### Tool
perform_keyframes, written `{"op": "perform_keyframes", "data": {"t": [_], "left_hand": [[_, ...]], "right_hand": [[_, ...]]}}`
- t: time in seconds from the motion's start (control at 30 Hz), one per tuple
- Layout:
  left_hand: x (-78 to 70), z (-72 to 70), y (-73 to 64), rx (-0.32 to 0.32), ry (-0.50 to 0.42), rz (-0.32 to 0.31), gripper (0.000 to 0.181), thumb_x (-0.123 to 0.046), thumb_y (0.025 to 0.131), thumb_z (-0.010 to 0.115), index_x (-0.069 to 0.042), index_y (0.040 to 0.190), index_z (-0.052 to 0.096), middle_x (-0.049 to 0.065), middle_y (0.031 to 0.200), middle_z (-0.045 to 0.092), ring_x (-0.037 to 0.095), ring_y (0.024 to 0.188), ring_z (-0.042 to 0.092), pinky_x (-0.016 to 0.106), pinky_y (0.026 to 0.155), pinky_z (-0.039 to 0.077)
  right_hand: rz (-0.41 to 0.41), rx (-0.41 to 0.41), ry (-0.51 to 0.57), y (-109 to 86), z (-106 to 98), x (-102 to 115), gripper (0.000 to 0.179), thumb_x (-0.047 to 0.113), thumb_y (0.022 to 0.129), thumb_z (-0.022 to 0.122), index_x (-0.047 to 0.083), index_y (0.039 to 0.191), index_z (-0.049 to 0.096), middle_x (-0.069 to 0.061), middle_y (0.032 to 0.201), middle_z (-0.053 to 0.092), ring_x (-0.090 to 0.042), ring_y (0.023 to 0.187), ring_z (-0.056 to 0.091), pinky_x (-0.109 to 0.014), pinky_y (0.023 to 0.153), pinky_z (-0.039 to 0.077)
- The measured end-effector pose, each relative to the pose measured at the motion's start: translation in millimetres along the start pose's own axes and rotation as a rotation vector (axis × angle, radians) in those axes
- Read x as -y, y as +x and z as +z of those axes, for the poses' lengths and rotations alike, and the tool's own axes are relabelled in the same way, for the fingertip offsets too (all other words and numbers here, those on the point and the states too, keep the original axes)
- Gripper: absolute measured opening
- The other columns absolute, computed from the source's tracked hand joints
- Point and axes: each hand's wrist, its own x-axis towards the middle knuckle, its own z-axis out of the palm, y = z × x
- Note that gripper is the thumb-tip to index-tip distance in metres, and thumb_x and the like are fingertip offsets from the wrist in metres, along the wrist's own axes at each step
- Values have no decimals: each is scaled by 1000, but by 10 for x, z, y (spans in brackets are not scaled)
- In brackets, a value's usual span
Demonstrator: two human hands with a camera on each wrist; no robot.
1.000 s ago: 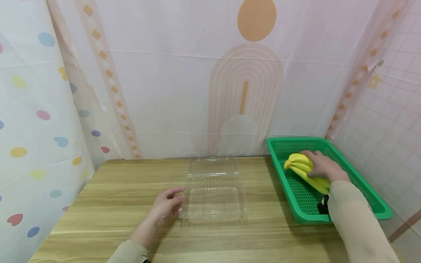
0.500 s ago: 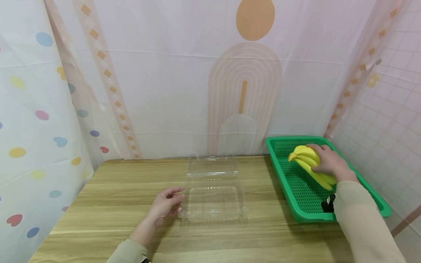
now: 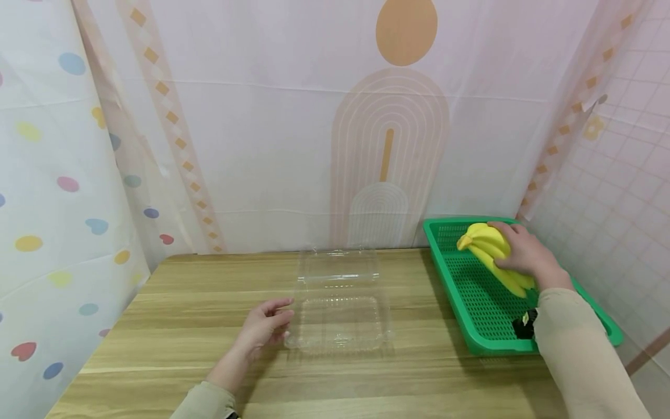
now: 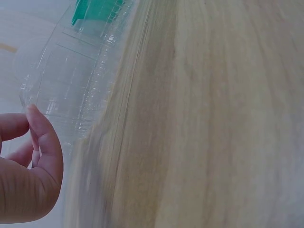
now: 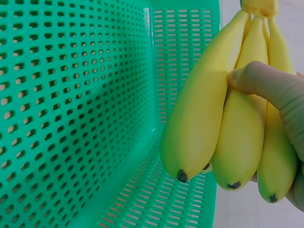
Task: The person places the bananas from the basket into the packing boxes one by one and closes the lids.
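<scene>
My right hand (image 3: pixel 528 256) grips a bunch of yellow bananas (image 3: pixel 489 247) above the inside of the green basket (image 3: pixel 460 302). In the right wrist view the thumb lies across the front of the bananas (image 5: pixel 194 114); their joined stem points up and the dark tips hang down. On the table, a clear plastic clamshell container (image 3: pixel 340 326) stands with its lid folded back toward the wall. My left hand (image 3: pixel 262 326) is at its left edge; in the left wrist view the thumb and a finger pinch the container (image 4: pixel 66 80) at its rim.
The wooden table (image 3: pixel 183 326) runs back to a patterned curtain (image 3: pixel 272 145). A dotted curtain (image 3: pixel 57 203) hangs at the left, and a gridded one (image 3: pixel 623 233) beside the basket at the right. A black device (image 3: pixel 525 324) sits at the right wrist.
The right hand has raised the bananas off the basket floor and shifted slightly back and to the right. The left hand and the container have stayed in place.
</scene>
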Motion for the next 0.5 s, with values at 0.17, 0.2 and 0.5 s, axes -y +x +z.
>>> {"op": "perform_keyframes", "data": {"t": [0.17, 0.2, 0.5], "left_hand": [[4, 5, 16, 0, 9, 3, 45, -3, 94, 65, 9, 136, 51, 3, 92, 56, 11, 72, 55, 21, 60, 52], [5, 7, 18, 0, 10, 4, 45, -3, 94, 65, 9, 136, 51, 4, 93, 57, 11, 72, 55, 21, 60, 52], [-6, 16, 15, 5, 0, 0, 46, -3, 94, 65, 9, 136, 50, 4, 94, 56, 11, 74, 55, 21, 62, 53]], "right_hand": [[-30, -31, -9, 3, -34, 49, 83, 13, 83, 72, 7, 153, 28, -36, 135, 34, -49, 105, 48, -62, 77, 45], [-37, -36, -13, 2, -43, 58, 82, 13, 83, 72, 6, 153, 28, -36, 134, 35, -48, 105, 48, -62, 77, 45], [-80, -83, -25, -11, -116, 211, 81, 13, 84, 74, 7, 152, 31, -30, 134, 40, -42, 111, 42, -60, 83, 42]]}}
